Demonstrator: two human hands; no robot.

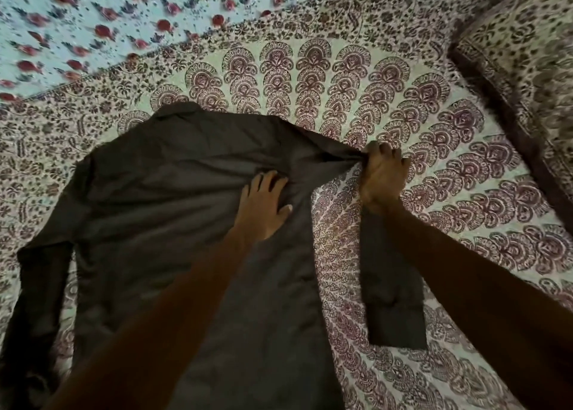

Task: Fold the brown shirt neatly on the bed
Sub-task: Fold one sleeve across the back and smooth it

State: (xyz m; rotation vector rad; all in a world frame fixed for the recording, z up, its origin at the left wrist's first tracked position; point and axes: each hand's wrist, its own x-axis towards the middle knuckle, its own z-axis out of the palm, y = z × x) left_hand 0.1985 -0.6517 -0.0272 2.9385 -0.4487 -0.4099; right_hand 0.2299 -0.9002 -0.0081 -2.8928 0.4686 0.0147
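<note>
- Location: your shirt (173, 223) lies spread on the bed (465, 192), with the collar (176, 109) at the far end and the body running toward you. One sleeve (40, 285) lies along its left edge.
- Risk, trapped creases: your right hand (383, 177) bunches the cloth where the right sleeve (390, 285) meets the shoulder. Wrinkles fan out from that grip across the upper back. If you fold from a gathered hold, those wrinkles are likely to be pressed in under the fold.
- Risk, skewed body: a sideways pull stronger than your left hand (263, 205) can resist would probably slide the whole panel and put the edges out of line.
- Risk, twisted sleeve: the right sleeve runs from your grip toward you, partly under your right forearm, and its cuff (400, 329) lies flat on the bed. If you carry it across without lifting the cuff, it may drag or twist.
- Not verified: the lower end of the left sleeve is in shadow, so I cannot tell whether it lies flat.
- Left hand pose: the palm is down with the fingers straight and spread. It presses on the upper right of the shirt and grasps nothing.
- Right hand pose: the knuckles are up and the fingers are clenched round the gathered shoulder cloth, at the shirt's right edge.
- Arms: both forearms reach forward, and your hands are near each other.
</note>
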